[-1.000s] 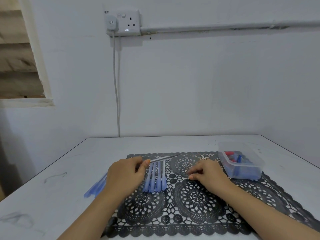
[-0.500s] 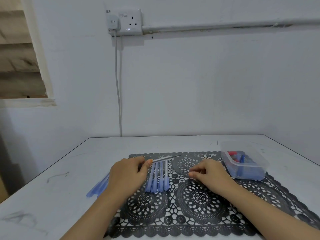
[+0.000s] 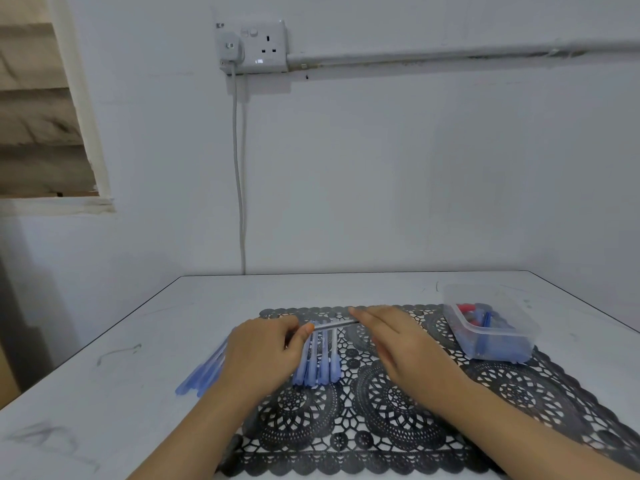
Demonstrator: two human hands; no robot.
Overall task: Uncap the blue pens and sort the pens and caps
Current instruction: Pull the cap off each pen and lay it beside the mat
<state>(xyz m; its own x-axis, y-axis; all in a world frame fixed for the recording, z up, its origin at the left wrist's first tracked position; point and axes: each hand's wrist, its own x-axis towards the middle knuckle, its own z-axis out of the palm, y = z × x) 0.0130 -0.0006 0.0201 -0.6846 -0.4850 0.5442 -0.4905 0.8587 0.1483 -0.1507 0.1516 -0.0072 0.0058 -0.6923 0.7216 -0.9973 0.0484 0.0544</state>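
a single pen (image 3: 335, 325) is held just below the middle of the frame, over the far part of the black lace mat (image 3: 398, 420). its long axis runs left to right, almost level and rising a little toward the right. only a short grey-blue stretch of it shows between the two hands, so which end is the tip cannot be told.

the left hand (image 3: 263, 351) grips the pen's left end. its fingers are curled in and its thumb (image 3: 306, 332) is pressed on the barrel. the right hand (image 3: 398, 341) covers the pen's right end with its fingers fairly straight and held together, pointing to the upper left. it is blurred, and whether it pinches the pen cannot be told.

under the held pen, four blue pens (image 3: 318, 362) lie side by side on the mat, touching one another. their long axes run from far to near.

a loose bundle of blue pens (image 3: 202, 374) lies on the white table (image 3: 114, 393) just left of the mat, slanting from lower left to upper right. the left hand hides part of it.

at the right of the frame a clear plastic tub (image 3: 502, 344) sits on the mat's far right corner. it holds small blue and red pieces.
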